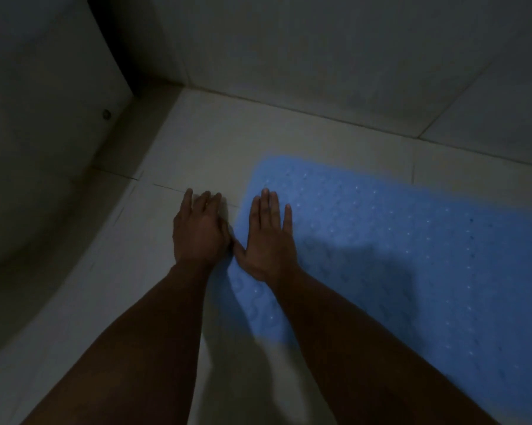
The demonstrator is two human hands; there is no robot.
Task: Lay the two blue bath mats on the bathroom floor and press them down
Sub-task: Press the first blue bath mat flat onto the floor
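Blue bath mat (396,256): 1 visible, flat on floor (197,142). Your right hand (269,240) presses it, fingers straight; your left hand (199,231) rests on tile, fingers loosely bent, empty.

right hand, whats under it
The right hand lies flat on the blue mat near its left edge. The patch of mat beneath the palm is covered, so its contact with the floor cannot be seen.
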